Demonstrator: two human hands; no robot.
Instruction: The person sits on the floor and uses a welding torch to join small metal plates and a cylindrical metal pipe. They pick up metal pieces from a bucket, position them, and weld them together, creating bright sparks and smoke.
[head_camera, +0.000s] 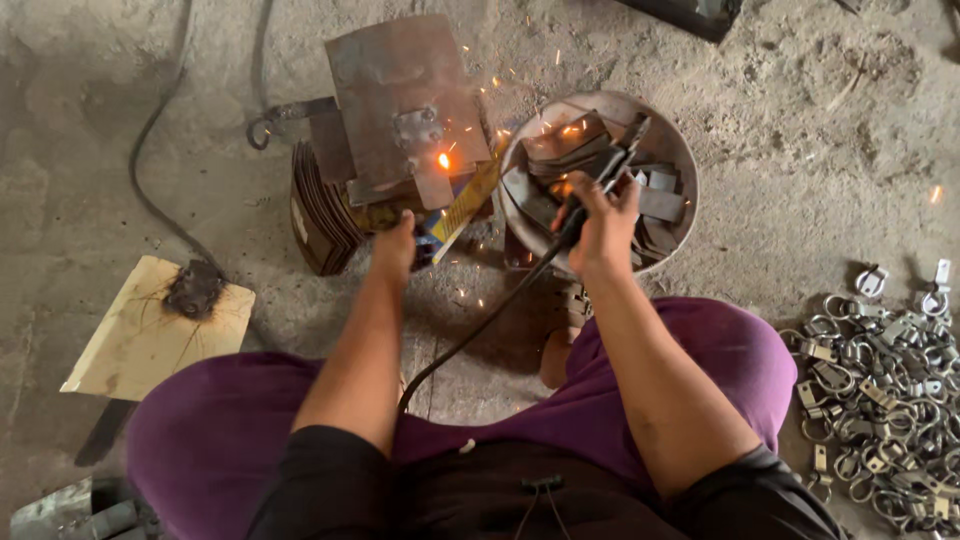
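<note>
The right hand (603, 222) is closed in a firm grip around a dark electrode holder (600, 180), whose black cable (480, 320) runs down between the person's knees in purple trousers (700, 350). The holder's head points up and away, over a round metal bowl (680, 165) filled with flat cut steel pieces (560, 140). The left hand (396, 247) reaches forward and its grip is closed on something at the lower edge of a rusty steel plate (400, 90); what exactly the fingers hold is hidden by the hand. A bright orange weld spot (443, 160) glows on that plate beside a small bracket (418, 127), and sparks scatter toward the bowl. The plate lies on top of a stack of thin metal sheets (320, 220) standing on the concrete floor (800, 120). A ground clamp (275, 118) grips the plate's left side. To the left lies a pale board (130, 340) with a dark burnt lump (195, 288) on it. On the right of the floor sits a heap of small rings and clips (880, 380).
</note>
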